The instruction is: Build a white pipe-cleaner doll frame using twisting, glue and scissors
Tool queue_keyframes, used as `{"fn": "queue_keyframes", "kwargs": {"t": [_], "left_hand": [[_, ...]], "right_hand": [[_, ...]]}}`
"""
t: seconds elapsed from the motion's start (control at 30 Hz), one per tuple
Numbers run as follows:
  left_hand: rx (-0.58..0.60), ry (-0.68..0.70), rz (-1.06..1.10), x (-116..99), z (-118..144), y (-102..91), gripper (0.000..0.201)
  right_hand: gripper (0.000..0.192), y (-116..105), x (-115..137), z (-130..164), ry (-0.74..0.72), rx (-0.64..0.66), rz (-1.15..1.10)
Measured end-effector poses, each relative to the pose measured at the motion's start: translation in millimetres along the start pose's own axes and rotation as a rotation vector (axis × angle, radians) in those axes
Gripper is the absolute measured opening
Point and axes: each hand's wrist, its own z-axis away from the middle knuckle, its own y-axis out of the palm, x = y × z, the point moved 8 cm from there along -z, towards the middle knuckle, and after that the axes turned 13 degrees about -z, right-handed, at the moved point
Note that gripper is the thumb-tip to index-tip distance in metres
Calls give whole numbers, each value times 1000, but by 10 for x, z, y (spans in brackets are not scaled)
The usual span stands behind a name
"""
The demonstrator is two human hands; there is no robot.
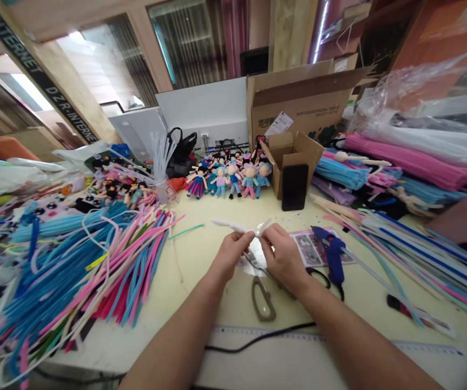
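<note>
White fuzzy stem [230, 224] is pinched between the thumb and fingers of your left hand [232, 250], just above the pale tabletop [201, 260], one end jutting leftward. Your right hand [285, 254], close beside it, has its fingertips closed on a white piece [264, 225], though whether both are one length is unclear. Scissors [269, 296] lie beneath your hands, a blue glue gun [333, 255] to the right.
</note>
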Motion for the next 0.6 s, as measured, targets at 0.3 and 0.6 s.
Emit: {"fn": "queue_keyframes", "kwargs": {"t": [0.3,0.6], "left_hand": [[62,-54,370,25,8,90,29],[35,186,221,-85,-17,-24,20]], "right_hand": [[20,118,21,44,-65,90,184],[18,113,-88,40,86,56,-39]]}}
